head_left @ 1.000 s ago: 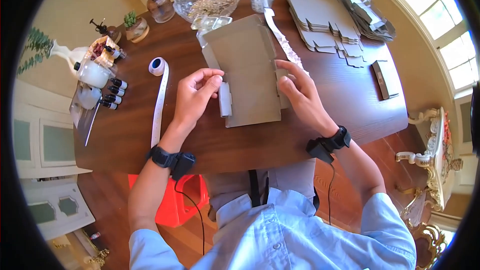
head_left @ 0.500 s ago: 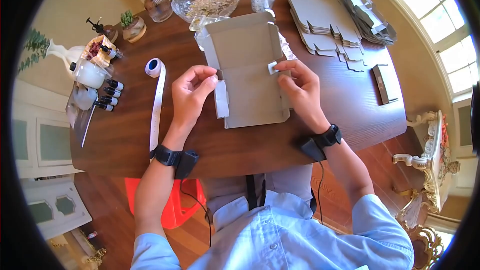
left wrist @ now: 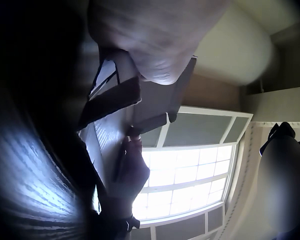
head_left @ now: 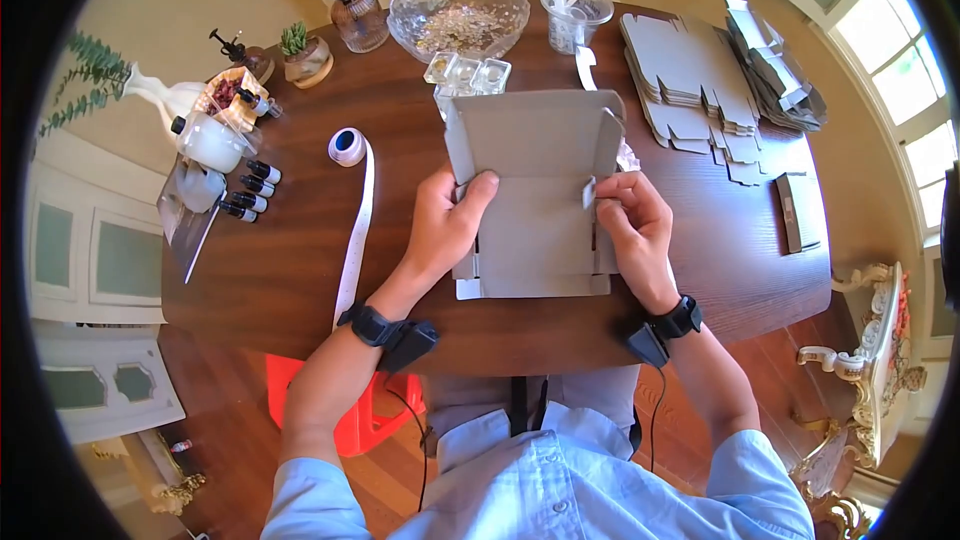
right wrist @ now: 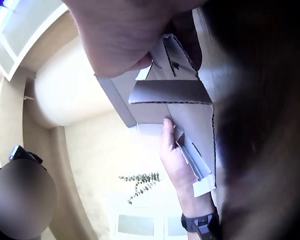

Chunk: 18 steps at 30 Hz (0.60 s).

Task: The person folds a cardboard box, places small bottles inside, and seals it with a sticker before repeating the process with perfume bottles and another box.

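Note:
A partly folded grey cardboard box (head_left: 540, 225) stands in front of the person, its far panel raised and its side flaps bent upward. The left hand (head_left: 442, 230) grips the box's left side, thumb lying over the inner edge. At the opposite side, the right hand (head_left: 640, 235) pinches a small flap (head_left: 589, 192) with a pale face between thumb and fingers. In the right wrist view the box's corrugated edges (right wrist: 175, 102) and the left thumb inside the wall show. The left wrist view is dark, and the left palm hides part of the box.
A stack of flat cardboard boxes (head_left: 680, 75) lies at the back right, near a small narrow box (head_left: 797, 212). Behind the box stand a clear ice-cube-like tray (head_left: 468, 73) and a glass bowl (head_left: 458, 20). A white tape roll (head_left: 347, 146) and dark bottles (head_left: 262, 172) are at left.
The box's far panel has tilted up from lying flatter, and its side flaps have risen. The left hand went from pinching the left flap to gripping that side. The right hand still pinches its flap.

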{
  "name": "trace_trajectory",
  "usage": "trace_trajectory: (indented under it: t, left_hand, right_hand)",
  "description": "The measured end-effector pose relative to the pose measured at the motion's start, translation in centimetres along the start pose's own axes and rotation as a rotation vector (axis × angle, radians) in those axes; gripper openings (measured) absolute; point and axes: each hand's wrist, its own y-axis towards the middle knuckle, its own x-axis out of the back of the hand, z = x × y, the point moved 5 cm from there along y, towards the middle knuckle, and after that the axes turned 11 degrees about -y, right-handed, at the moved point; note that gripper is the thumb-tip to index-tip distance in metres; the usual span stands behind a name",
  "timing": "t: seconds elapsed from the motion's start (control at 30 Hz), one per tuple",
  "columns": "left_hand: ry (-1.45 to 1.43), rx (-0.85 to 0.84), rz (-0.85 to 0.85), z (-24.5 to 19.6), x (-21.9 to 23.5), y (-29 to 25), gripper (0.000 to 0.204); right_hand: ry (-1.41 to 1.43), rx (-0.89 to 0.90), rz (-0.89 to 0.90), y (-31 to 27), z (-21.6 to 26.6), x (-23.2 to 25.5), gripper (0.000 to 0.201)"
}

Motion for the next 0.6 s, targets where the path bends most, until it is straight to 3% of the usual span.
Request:
trace_trajectory:
  t: [0.13,0.27,0.3,0.4,0.5,0.53,0.57,0.6]
  left_hand:
    - [-0.121,0.024,0.036,0.4,-0.8,0.3,0.028]
    - [-0.002,-0.035,0.159,-0.7,-1.5,-0.4,0.028]
    - [0.067,0.077,0.206,-0.8,-1.2,-0.6,0.031]
    - [-0.082,0.101,0.191,-0.8,-1.5,-0.6,0.039]
    - [-0.251,0.141,0.198,-0.4,-0.8,0.0,0.064]
    - [-0.307,0.177,0.184,-0.4,-0.6,0.1,0.074]
    - [-0.321,0.176,0.198,-0.7,-0.9,0.2,0.074]
    - [-0.475,0.201,0.238,-1.1,-1.2,0.1,0.085]
  right_hand:
    - [0.130,0.020,-0.069,0.4,1.1,-0.5,0.015]
    - [-0.071,-0.032,0.023,0.7,0.8,-0.3,0.015]
    - [-0.129,-0.044,0.024,0.5,0.5,-0.3,0.015]
    - [-0.298,-0.012,-0.009,0.6,-0.1,0.3,0.017]
    - [0.022,-0.134,-0.088,0.7,-0.3,0.2,0.017]
    - [0.003,-0.139,-0.108,0.7,-0.4,0.5,0.017]
    - [0.138,-0.156,-0.175,0.9,-0.5,0.9,0.017]
    - [0.277,-0.167,-0.236,1.1,-0.6,1.3,0.018]
